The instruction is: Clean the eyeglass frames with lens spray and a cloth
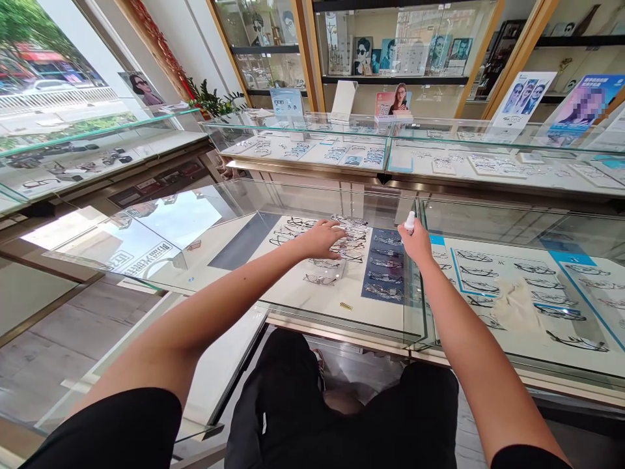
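The right hand (418, 242)'s grip is closed around a small, white plastic bottle (410, 221), upright by the far right corner of the navy-blue eyeglass panel (367, 284). It looks light, smooth and a little squeezable, best held round its body, below the top. Left of the panel, the left hand (323, 240)'s grip is open, nothing visible in it, over the clear glass worktop (293, 298), likely slick, stiff and breakable. A soft-looking, cream cloth (517, 306) lies well right of the panel.

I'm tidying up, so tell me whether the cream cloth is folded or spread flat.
Neither: the cream cloth is rumpled. Its creases and uneven outline show it.
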Demonstrator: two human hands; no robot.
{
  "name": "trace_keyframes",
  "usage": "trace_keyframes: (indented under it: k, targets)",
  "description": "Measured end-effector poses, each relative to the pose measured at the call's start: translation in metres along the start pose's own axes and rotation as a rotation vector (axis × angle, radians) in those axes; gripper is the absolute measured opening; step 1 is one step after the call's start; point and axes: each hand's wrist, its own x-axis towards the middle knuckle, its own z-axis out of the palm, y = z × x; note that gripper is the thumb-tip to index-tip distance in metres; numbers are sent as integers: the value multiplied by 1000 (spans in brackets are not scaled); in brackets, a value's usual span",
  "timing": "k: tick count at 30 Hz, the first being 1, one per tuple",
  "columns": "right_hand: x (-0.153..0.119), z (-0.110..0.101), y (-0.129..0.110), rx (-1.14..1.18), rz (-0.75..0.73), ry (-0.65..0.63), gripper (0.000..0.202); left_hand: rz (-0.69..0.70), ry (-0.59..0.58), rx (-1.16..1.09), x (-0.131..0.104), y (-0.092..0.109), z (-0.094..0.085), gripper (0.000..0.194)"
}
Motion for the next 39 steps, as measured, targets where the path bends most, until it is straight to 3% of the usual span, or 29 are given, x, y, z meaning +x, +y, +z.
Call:
trace_keyframes:
  k: [4, 10, 25, 33, 36, 39]
  targets:
    - [0, 0, 0, -8, -4, 2, 32, 13, 74, -12, -4, 1, -1, 69]
    - [0, 1, 0, 2, -12, -3, 41, 25, 273, -95, -18, 15, -1, 29]
    - [2, 3, 4, -28, -21, 1, 41, 48, 338, -76, -30, 38, 14, 22]
    - [1, 2, 4, 14, -4, 6, 33, -61, 330, -94, -21, 26, 18, 18]
    - [0, -1, -2, 70, -30, 7, 28, -91, 389, -142, -28, 33, 16, 17]
    - [-12, -3, -27, 196, -85, -19, 26, -146, 512, -349, -45, 53, 13, 19]
